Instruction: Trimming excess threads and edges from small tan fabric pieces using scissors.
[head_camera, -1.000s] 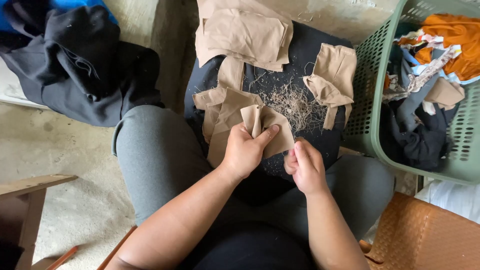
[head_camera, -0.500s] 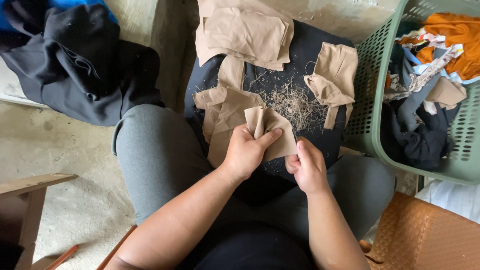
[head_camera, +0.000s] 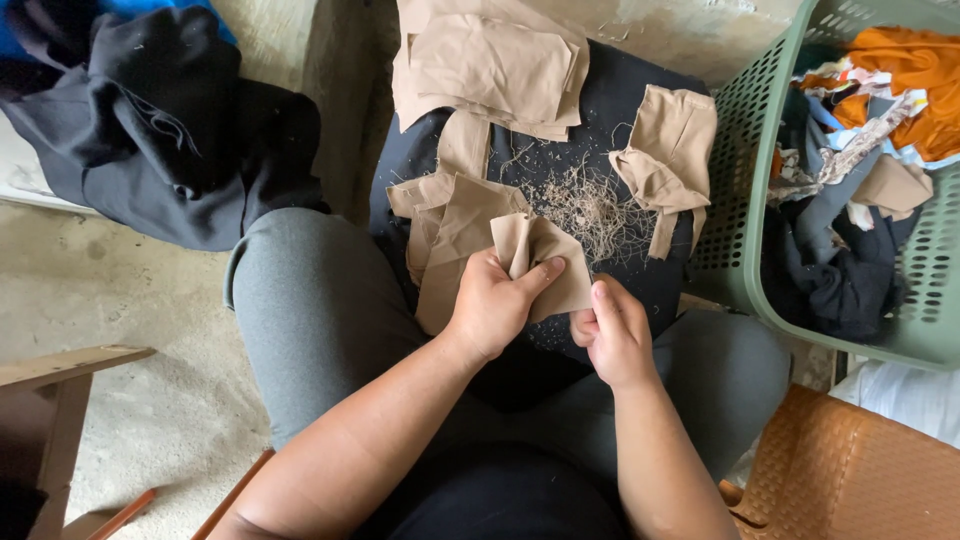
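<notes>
I see a small tan fabric piece (head_camera: 545, 262) held up over the lap, pinched and folded between both hands above a dark cloth (head_camera: 620, 110) spread across the knees. My left hand (head_camera: 497, 303) is closed around the piece's lower left edge, thumb laid across its front; my right hand (head_camera: 610, 330) is curled nearly to a fist at the piece's lower right corner, and I cannot tell whether its fingertips grip the fabric or something smaller. Just left of the held piece, more tan cut pieces (head_camera: 450, 215) lie overlapped on the dark cloth, touching one another. Beyond the hands sits a loose tangle of thread trimmings (head_camera: 590, 205), with another tan piece (head_camera: 668, 150) just to its right and a stack of tan pieces (head_camera: 490, 65) at the cloth's far edge. At right, a green plastic laundry basket (head_camera: 740, 200) with perforated walls stands beside the lap; it holds a jumble of garments: orange fabric at the top, patterned scraps, a tan piece and dark navy cloth at the bottom. At far left, a heap of black clothing (head_camera: 160, 130) lies on the concrete floor (head_camera: 140, 420), well apart from the work.
</notes>
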